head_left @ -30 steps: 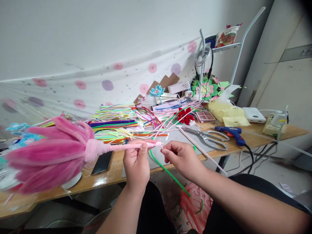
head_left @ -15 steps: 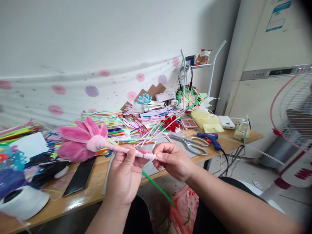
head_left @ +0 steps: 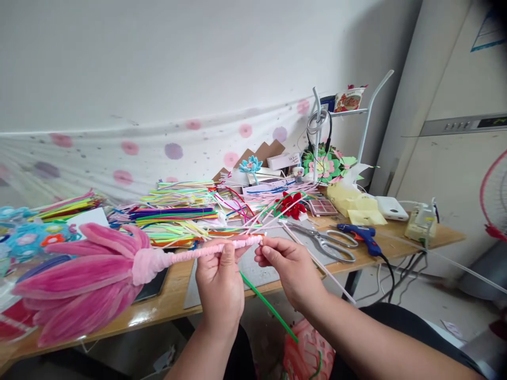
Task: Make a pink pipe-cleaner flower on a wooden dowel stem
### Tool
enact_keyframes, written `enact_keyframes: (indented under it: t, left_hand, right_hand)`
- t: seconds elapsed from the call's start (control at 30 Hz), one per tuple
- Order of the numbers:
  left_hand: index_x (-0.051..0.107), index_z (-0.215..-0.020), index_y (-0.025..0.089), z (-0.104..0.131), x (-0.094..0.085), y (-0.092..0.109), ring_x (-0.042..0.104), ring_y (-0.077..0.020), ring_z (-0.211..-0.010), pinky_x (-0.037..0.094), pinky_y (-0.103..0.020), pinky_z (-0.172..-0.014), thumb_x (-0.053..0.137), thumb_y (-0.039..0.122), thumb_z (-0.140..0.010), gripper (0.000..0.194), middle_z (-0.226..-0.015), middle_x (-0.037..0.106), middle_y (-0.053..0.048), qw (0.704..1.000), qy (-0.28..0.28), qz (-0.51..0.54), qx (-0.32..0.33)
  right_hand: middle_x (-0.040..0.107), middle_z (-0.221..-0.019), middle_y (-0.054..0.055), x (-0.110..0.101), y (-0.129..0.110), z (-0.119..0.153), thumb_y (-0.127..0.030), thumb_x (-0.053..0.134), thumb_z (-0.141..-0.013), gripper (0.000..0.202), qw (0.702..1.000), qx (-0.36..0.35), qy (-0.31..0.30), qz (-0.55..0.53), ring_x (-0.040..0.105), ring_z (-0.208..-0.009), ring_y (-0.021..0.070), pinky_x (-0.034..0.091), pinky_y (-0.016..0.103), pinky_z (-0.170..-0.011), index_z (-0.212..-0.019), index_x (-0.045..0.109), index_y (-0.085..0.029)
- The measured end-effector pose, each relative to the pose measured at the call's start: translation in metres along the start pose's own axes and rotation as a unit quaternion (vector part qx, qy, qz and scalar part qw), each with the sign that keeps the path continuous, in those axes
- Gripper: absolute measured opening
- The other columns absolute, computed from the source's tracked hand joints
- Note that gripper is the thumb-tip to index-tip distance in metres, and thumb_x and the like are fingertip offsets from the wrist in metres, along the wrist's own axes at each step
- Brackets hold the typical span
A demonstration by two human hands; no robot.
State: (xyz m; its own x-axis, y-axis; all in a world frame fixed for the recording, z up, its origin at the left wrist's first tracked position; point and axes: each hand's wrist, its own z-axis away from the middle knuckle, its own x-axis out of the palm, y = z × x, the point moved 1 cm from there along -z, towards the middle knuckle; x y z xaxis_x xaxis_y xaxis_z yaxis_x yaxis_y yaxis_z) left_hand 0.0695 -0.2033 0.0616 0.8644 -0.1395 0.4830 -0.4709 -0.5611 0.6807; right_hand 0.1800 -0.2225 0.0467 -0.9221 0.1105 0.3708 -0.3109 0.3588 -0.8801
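A large pink pipe-cleaner flower [head_left: 91, 269] points left, its fuzzy petals spread beyond the table's front edge. Its long stem is wrapped in pale pink pipe cleaner. My left hand [head_left: 222, 279] grips that stem near its middle, thumb on top. At the stem's right tip, my right hand [head_left: 287, 264] pinches the end between thumb and fingertips. A green pipe cleaner [head_left: 269, 306] slants down below my hands. Behind my right hand lie large scissors [head_left: 327, 245] on a grey mat [head_left: 253, 272].
Bundles of coloured pipe cleaners [head_left: 174, 214] cover the back of the wooden table [head_left: 150, 311]. A red flower [head_left: 292, 205] lies among pink strips. To the right are a blue glue gun [head_left: 362, 235] and a white box [head_left: 392, 208]. A red basket [head_left: 309, 348] stands below.
The view has turned left and the scene has shifted right. The flower has swung nearer and lower left, and looks larger. Both hands keep their hold on the stem.
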Motion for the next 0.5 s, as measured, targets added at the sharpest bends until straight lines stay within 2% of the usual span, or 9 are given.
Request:
enact_keyframes:
  t: [0.1, 0.17, 0.3, 0.4, 0.5]
  left_hand:
    - [0.059, -0.086, 0.018, 0.002, 0.0, 0.001, 0.071, -0.0189, -0.08, 0.058, -0.038, -0.078, 0.064, 0.022, -0.084, 0.007, -0.081, 0.073, -0.003, 1.0, 0.004, -0.014, 0.015]
    - [0.059, -0.086, 0.018, 0.004, 0.001, 0.003, 0.071, -0.0196, -0.079, 0.058, -0.039, -0.078, 0.065, 0.022, -0.083, 0.008, -0.081, 0.072, -0.003, 1.0, 0.011, -0.013, 0.017]
    - [0.059, -0.084, 0.017, 0.003, 0.001, 0.005, 0.07, -0.0189, -0.078, 0.058, -0.039, -0.077, 0.065, 0.022, -0.083, 0.008, -0.078, 0.071, -0.002, 0.999, 0.022, 0.021, -0.009]
    - [0.059, -0.083, 0.018, 0.003, 0.001, 0.006, 0.07, -0.0166, -0.078, 0.058, -0.037, -0.078, 0.066, 0.021, -0.083, 0.007, -0.079, 0.071, -0.001, 0.998, 0.02, 0.049, -0.03]
    - [0.059, -0.082, 0.018, 0.003, 0.001, 0.006, 0.07, -0.017, -0.08, 0.058, -0.039, -0.079, 0.067, 0.021, -0.082, 0.009, -0.079, 0.071, 0.0, 0.997, 0.022, 0.06, -0.039]
  right_hand:
    - [0.069, -0.067, 0.003, -0.004, -0.002, -0.004, -0.024, 0.064, -0.077, 0.013, 0.99, -0.09, -0.001, 0.111, 0.063, -0.06, 0.0143, 0.051, 0.027, -0.057, -0.082, 0.074, -0.017]
    - [0.069, -0.069, 0.004, -0.006, -0.005, -0.007, -0.018, 0.063, -0.078, 0.01, 0.959, -0.187, -0.001, 0.212, 0.063, -0.062, 0.0148, 0.05, 0.026, -0.058, -0.08, 0.074, -0.017]
    - [0.071, -0.073, 0.006, -0.009, -0.01, -0.011, -0.012, 0.059, -0.084, 0.012, 0.843, -0.386, -0.011, 0.374, 0.065, -0.066, 0.0152, 0.051, 0.025, -0.061, -0.085, 0.07, -0.017]
    - [0.071, -0.076, 0.008, -0.011, -0.012, -0.014, -0.016, 0.058, -0.088, 0.01, 0.777, -0.468, -0.017, 0.421, 0.065, -0.068, 0.0163, 0.052, 0.025, -0.061, -0.089, 0.068, -0.016]
    - [0.071, -0.079, 0.01, -0.014, -0.011, -0.015, -0.016, 0.057, -0.089, 0.011, 0.714, -0.52, -0.014, 0.468, 0.065, -0.07, 0.0185, 0.053, 0.028, -0.062, -0.095, 0.066, -0.014]
